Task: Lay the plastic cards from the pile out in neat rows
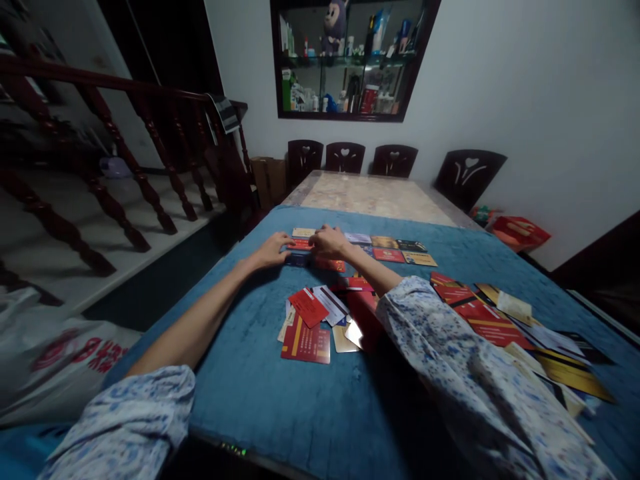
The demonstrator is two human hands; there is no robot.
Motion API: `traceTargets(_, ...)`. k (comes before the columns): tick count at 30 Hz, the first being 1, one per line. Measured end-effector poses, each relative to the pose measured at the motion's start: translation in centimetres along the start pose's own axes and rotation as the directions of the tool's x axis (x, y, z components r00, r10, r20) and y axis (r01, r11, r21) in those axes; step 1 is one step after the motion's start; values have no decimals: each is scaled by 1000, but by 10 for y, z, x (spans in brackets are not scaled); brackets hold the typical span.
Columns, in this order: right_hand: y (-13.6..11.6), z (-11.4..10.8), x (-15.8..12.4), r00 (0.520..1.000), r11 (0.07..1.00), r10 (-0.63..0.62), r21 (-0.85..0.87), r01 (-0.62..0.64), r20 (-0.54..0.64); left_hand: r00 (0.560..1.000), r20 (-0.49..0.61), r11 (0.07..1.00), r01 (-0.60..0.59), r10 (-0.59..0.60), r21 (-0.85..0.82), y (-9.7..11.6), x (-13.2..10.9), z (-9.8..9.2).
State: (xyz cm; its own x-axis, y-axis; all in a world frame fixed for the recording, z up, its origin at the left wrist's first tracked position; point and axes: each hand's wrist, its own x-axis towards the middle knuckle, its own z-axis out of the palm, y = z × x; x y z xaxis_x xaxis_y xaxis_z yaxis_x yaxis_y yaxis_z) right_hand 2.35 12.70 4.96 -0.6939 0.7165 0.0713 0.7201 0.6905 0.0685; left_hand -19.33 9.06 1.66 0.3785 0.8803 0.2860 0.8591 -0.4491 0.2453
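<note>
Both my arms reach forward over a blue cloth (pixel 260 400) on a table. My left hand (pixel 273 249) lies flat with fingers stretched out, touching a red card (pixel 300 245) at the left end of a row of cards (pixel 400 251). My right hand (pixel 327 241) is curled, its fingers pressed down on cards in the same row; what it grips, if anything, is hidden. A loose pile of red, white and gold cards (pixel 315 323) lies nearer to me, under my right forearm.
More cards and red envelopes (pixel 505 327) are spread at the right. Beyond the cloth is a bare marble tabletop (pixel 370 193) with dark chairs (pixel 345 157). A wooden stair railing (pixel 130 127) runs at the left, a wall cabinet (pixel 345 57) hangs behind.
</note>
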Motion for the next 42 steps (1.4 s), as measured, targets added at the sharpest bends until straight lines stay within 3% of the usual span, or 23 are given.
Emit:
traceTargets(19, -36, -1, -85, 999, 998, -50, 34, 51, -14, 985, -2, 978, -171, 172, -123, 56, -76, 7)
traceTargets(27, -46, 8, -105, 997, 995, -80, 56, 81, -12, 976, 82, 967, -185, 201, -175, 67, -84, 7)
traceTargets(35, -53, 9, -119, 993, 990, -120, 70, 120, -3, 959, 173, 960, -185, 223, -210, 67, -86, 13)
traceTargets(42, -57, 7, -122, 991, 989, -133, 73, 132, 12, 959, 197, 971, -172, 203, -165, 64, -90, 7)
